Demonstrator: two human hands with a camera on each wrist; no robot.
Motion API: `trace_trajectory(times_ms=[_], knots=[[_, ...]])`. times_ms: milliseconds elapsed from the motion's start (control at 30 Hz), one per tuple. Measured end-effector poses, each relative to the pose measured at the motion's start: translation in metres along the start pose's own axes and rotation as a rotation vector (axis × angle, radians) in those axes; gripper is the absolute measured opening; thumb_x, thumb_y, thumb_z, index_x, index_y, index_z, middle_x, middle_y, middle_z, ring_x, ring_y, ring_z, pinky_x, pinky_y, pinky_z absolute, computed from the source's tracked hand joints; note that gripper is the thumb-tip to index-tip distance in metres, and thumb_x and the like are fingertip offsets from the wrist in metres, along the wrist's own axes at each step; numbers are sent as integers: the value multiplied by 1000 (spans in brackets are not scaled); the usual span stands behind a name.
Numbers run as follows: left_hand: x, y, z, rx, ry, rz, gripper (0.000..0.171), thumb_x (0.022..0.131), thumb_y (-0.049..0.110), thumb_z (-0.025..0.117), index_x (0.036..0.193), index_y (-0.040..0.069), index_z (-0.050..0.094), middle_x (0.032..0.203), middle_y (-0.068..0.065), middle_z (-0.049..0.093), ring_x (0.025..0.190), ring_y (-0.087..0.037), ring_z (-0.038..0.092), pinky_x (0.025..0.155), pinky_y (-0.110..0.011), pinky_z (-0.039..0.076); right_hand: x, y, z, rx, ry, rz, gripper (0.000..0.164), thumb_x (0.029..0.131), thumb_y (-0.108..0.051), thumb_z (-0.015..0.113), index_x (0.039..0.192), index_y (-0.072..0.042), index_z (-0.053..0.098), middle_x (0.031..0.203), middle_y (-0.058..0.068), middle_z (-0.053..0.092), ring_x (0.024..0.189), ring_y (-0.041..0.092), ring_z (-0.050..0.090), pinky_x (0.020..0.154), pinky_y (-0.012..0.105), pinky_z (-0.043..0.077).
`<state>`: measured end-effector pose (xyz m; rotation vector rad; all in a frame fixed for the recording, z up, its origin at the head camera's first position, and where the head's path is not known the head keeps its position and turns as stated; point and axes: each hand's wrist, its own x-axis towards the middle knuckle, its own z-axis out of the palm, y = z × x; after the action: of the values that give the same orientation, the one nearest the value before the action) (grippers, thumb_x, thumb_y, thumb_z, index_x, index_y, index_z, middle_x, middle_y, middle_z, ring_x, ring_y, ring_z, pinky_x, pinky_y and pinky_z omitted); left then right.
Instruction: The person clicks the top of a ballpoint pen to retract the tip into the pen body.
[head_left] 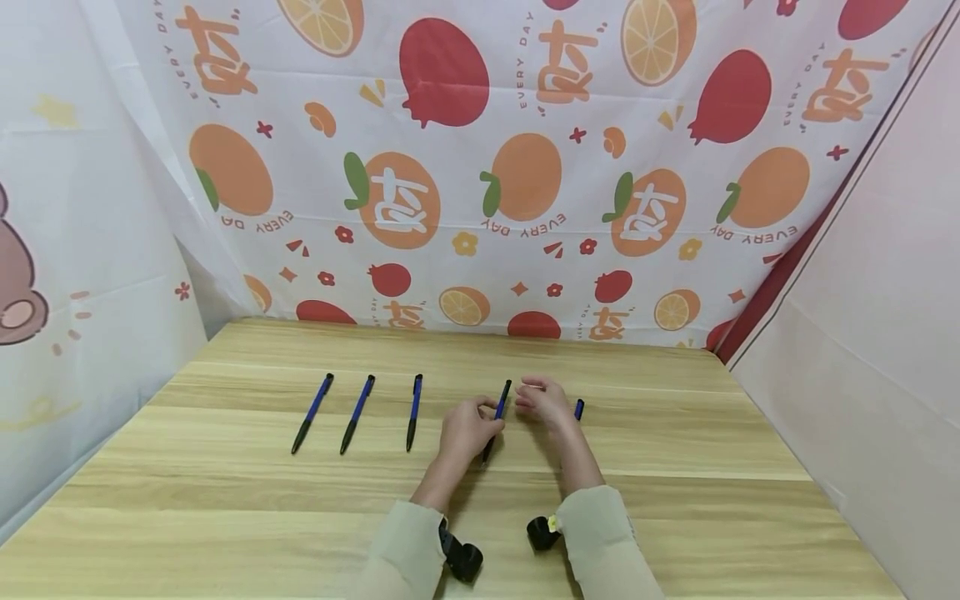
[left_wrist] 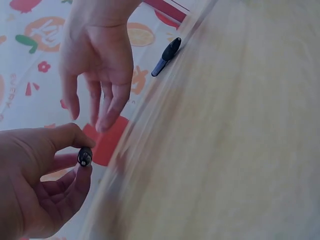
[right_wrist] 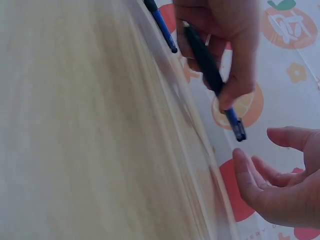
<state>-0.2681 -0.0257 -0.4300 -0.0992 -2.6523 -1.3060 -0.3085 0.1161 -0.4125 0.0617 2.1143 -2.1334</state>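
Observation:
My left hand [head_left: 467,433] pinches a blue and black pen [head_left: 502,403] between thumb and fingers. In the right wrist view this pen [right_wrist: 206,61] slants, its clip end toward my right hand [right_wrist: 277,192]. Seen from the left wrist, its dark tip [left_wrist: 85,157] points at the camera. Fingers spread and slightly bent, my right hand [head_left: 550,405] is just right of the pen's upper end and holds nothing; a small gap separates them. Beyond the right wrist another pen [head_left: 579,409] lies on the table, partly hidden by the forearm.
Left of my hands, three similar pens, a far-left one [head_left: 312,414], a middle one [head_left: 357,415] and a nearer one [head_left: 415,413], lie spaced in a row on the wooden table [head_left: 225,483]. A fruit-print cloth [head_left: 465,208] hangs behind the table's back edge, with pale cloths at both sides.

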Motion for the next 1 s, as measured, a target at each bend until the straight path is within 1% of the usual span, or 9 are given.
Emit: trace_trajectory(times_ms=[133,233,267,433,600,733,800,933,1000], knots=[[-2,7,-4,1,7,25,23,72,10,72,95,6,69,61,4,58,51,-8,50,46,-23,40,2,2,4,30,-37,28,36,93,-6,53,122,13,45,102,23,58,85,28,62,82,38,49],[-3,11,-5,-6,3,27,25,72,8,71,97,6,69,61,3,58,51,-8,50,45,-22,39,2,2,7,22,-33,40,35,92,-8,55,121,12,48,98,17,59,75,17,62,78,34,51],[-3,12,-5,-8,2,27,25,72,7,71,97,6,69,61,3,58,51,-8,51,45,-22,39,2,3,7,15,-28,38,35,92,-7,55,121,12,48,98,17,60,72,14,61,77,34,51],[-5,14,-4,-2,-12,27,27,72,6,71,99,6,68,62,3,59,52,-8,52,45,-22,40,-1,3,8,-23,-16,19,36,91,-2,54,122,14,46,101,21,60,71,14,59,78,35,51],[-7,15,-5,-1,-17,39,28,73,6,73,101,5,68,62,3,59,50,-7,51,44,-22,40,-3,2,9,-7,-8,23,34,91,1,52,122,14,46,105,24,58,74,16,59,77,35,51],[-5,12,-5,-97,-78,12,31,75,6,74,104,1,65,63,1,59,47,-11,54,42,-23,44,-2,2,9,-11,-5,32,32,91,1,50,121,13,48,107,25,58,77,18,59,77,34,51],[-3,9,-4,-205,-138,-44,31,76,6,74,104,-1,63,65,-2,60,48,-13,56,43,-25,47,-3,1,8,-20,-10,34,31,92,0,50,120,13,49,109,26,57,78,18,60,77,34,51],[0,4,-5,-432,-261,-181,32,78,6,72,106,-5,60,73,-7,62,54,-15,58,50,-31,52,-4,-2,7,-32,-16,37,32,92,-1,50,120,13,50,113,29,56,81,21,61,77,33,51],[2,2,-7,-515,-312,-230,32,79,5,70,106,-7,58,76,-9,63,57,-14,58,54,-33,53,-5,-4,7,-32,-17,41,32,91,-1,50,121,13,50,115,29,55,84,22,62,78,33,51]])
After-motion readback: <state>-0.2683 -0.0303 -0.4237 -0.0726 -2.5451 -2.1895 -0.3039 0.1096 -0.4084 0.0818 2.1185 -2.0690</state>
